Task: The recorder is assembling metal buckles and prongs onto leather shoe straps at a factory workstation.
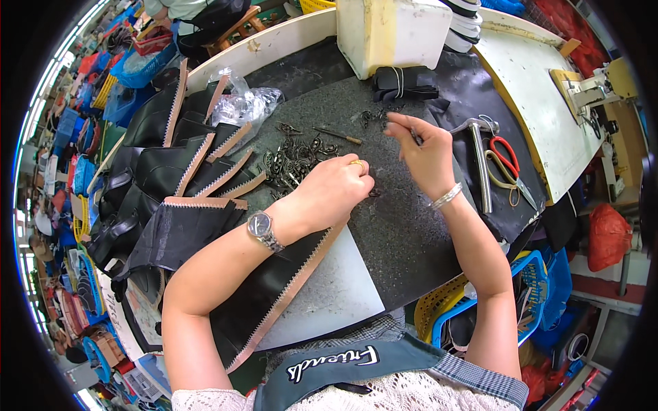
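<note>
My left hand (336, 186) is closed, its fingers curled under and partly hidden. It rests at the upper end of a black leather piece (277, 288) with a tan zigzag-cut edge. Just beyond it lies a heap of small dark metal buckles (291, 161). My right hand (426, 154) is raised over the dark work surface (411, 233), thumb and fingers pinched together. Whatever is in that pinch is too small to make out. A smaller cluster of dark metal bits (373, 118) lies beyond its fingertips. Between the heap and this cluster sits a thin awl-like tool (336, 135).
Black leather pieces with zigzag edges (199, 164) are stacked at the left beside a clear plastic bag (243, 103). At the right lie a hammer (482, 164) and red-handled scissors (507, 157). A banded black bundle (404, 83) sits before a whitish container (394, 34). Blue baskets (531, 288) stand below right.
</note>
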Motion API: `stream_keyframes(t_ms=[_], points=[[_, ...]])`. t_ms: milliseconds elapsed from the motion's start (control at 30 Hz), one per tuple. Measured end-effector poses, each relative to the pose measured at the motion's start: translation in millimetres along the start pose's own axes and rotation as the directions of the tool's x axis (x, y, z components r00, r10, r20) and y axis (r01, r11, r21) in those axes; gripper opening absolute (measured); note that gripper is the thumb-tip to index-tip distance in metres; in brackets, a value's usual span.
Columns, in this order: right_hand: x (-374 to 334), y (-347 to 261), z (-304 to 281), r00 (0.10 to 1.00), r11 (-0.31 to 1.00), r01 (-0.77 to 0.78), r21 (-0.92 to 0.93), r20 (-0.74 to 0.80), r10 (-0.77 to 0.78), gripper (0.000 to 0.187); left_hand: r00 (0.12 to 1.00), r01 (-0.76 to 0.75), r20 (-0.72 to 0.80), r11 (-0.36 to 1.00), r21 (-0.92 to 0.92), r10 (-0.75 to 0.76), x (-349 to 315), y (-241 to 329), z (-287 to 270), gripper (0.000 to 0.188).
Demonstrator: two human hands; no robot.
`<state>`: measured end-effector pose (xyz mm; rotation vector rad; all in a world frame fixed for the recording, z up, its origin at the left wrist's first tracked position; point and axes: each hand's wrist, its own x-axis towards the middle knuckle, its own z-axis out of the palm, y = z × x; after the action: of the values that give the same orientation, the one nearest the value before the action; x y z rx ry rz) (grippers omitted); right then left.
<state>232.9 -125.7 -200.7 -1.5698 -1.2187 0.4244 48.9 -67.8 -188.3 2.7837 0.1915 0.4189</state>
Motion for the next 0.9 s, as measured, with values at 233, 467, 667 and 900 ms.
stream_keyframes(t_ms=[233, 467, 667, 900], points=[[-39.0, -61.8, -28.4, 0.713, 0.701, -0.609, 0.370, 0.643, 0.279, 0.024, 0.943, 0.075, -0.259, 0.890, -0.449, -0.211, -14.3, 25.3, -26.4, 0.018], [-69.2, -74.5, -16.6, 0.826, 0.634, -0.551, 0.542, 0.458, 0.327, 0.022, 0.909, 0.037, -0.305, 0.784, -0.619, -0.284, -20.4, 67.9, -41.8, 0.031], [-82.3, -88.1, -20.0, 0.881, 0.755, -0.434, 0.492, 0.405, 0.242, 0.020, 0.733, 0.130, 0.100, -0.006, -0.992, -0.672, -30.8, 76.7, -51.0, 0.032], [-85.0, -90.9, -7.4, 0.974, 0.937, -0.131, 0.323, 0.219, 0.061, 0.025, 0.648, -0.009, 0.119, -0.164, -0.986, -0.752, -33.7, 84.7, -32.8, 0.050]])
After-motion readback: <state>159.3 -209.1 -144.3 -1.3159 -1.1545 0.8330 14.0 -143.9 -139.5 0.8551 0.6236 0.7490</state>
